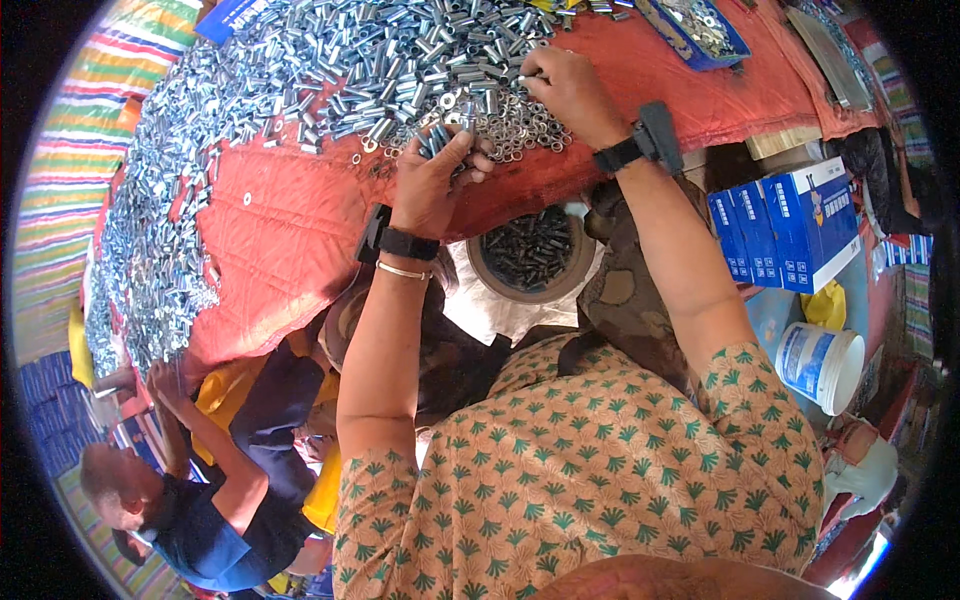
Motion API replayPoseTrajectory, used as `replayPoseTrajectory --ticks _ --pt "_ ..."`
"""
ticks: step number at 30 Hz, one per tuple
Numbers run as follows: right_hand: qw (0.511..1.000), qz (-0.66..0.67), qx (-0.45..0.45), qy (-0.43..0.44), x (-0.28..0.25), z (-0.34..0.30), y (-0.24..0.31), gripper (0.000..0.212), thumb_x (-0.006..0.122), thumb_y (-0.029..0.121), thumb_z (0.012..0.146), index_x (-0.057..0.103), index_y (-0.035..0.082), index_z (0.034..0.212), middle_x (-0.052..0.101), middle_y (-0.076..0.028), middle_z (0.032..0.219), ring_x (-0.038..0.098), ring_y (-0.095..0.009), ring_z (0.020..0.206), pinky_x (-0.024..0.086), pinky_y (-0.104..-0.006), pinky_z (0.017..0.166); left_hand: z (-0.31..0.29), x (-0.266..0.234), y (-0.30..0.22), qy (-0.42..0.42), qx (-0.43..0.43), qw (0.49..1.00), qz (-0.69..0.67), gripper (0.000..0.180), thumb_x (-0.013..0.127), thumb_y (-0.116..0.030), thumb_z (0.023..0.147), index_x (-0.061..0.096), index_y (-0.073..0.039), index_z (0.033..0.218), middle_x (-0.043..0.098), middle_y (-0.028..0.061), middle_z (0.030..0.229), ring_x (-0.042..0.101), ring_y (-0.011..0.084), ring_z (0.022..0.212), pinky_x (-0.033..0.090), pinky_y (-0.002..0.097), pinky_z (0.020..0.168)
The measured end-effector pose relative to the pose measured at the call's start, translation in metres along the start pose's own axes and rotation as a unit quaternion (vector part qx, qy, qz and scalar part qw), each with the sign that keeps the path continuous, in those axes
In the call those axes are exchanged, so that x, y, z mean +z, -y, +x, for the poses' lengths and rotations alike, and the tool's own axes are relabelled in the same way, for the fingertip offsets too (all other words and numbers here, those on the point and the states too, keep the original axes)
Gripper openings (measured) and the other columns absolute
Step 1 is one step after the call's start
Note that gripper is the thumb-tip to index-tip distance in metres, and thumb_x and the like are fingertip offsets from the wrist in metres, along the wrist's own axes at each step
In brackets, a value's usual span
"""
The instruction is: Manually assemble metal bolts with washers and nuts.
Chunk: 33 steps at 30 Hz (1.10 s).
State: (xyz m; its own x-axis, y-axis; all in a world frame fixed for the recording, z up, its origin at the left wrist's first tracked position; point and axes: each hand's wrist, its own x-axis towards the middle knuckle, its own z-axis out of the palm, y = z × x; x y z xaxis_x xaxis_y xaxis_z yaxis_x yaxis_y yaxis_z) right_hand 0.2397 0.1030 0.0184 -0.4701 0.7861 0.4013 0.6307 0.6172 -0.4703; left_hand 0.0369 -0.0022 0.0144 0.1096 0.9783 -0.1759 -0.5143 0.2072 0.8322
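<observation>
My left hand [437, 180] is closed around a few shiny bolt-like metal pieces [434, 140], whose ends stick up past the fingers; their exact kind is unclear. It sits at the near edge of the heap. Further right, my right hand [572, 92] is raised over the washers with thumb and fingers pinched; whatever is between the fingertips is too small to name. Loose washers [515, 135] lie in a patch between and below both hands. Behind them spreads a big pile of silver metal sleeves [400, 60] on a red cloth [275, 235].
Between my knees stands a round bucket [487, 272] with dark bolts inside. A blue tray [735, 58] of small metal parts lies far right. Blue-and-white boxes [785, 225] and a white tub [835, 368] are at my right. Another person [190, 505] works at the lower left.
</observation>
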Motion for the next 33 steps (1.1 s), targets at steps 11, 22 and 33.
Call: replayPoseTrajectory --ticks 11,22,33 --pt "0.934 0.350 -0.010 0.071 0.011 -0.001 0.022 0.013 0.065 0.004 0.082 0.060 0.002 0.094 0.062 -0.002 0.091 0.058 -0.009 0.087 0.048 -0.0237 0.078 0.003 0.001 0.010 0.023 0.006 1.000 -0.013 0.011 0.057 -0.009 0.090 0.055 -0.001 0.097 0.064 0.0111 0.081 0.064 0.0168 0.066 0.052 0.0241 0.055" --pt "0.948 0.287 -0.031 0.137 -0.011 -0.004 0.024 0.015 0.067 0.011 0.083 0.061 0.002 0.093 0.060 0.000 0.088 0.055 -0.007 0.086 0.046 -0.0220 0.076 0.003 0.007 0.011 0.049 0.065 0.992 0.100 0.010 0.058 -0.004 0.087 0.054 0.000 0.096 0.063 0.0096 0.081 0.064 0.0190 0.065 0.054 0.0283 0.056" --pt "0.923 0.361 -0.043 0.126 -0.028 -0.019 0.016 0.026 0.069 0.022 0.082 0.062 0.004 0.099 0.061 0.001 0.081 0.055 -0.006 0.078 0.045 -0.0221 0.069 -0.006 0.032 0.018 0.055 0.073 0.983 0.160 0.010 0.057 -0.005 0.088 0.055 0.001 0.095 0.065 0.0130 0.081 0.064 0.0193 0.064 0.053 0.0282 0.055"
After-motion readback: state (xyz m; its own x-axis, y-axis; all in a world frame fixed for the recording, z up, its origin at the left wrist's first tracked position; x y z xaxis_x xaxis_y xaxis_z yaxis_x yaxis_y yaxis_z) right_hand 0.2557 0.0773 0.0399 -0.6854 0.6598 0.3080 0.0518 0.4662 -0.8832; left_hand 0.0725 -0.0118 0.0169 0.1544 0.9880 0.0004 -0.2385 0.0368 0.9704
